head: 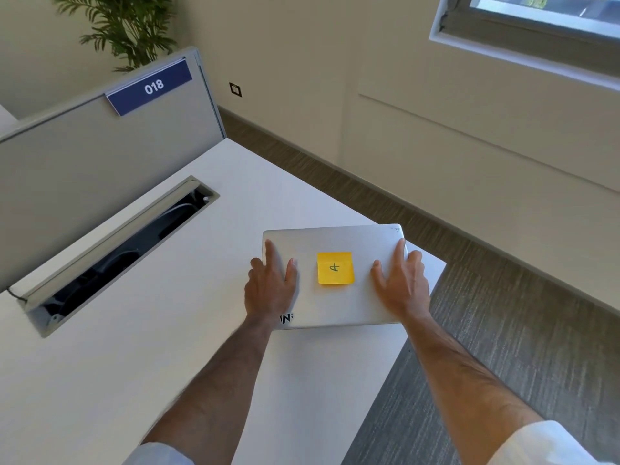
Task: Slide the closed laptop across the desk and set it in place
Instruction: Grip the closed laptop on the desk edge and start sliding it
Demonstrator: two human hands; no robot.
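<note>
A closed silver laptop lies flat on the white desk, close to the desk's right corner. A yellow sticky note with a handwritten mark sits in the middle of its lid. My left hand rests palm down on the lid's left side, fingers spread, thumb toward the note. My right hand lies flat on the right side, with its outer fingers curled over the laptop's right edge. A black-and-white sticker shows at the lid's near left corner.
An open cable tray with dark cables is sunk into the desk at the left. Behind it stands a grey divider panel labelled 018. The desk's right edge drops to grey carpet. A potted plant stands behind the panel.
</note>
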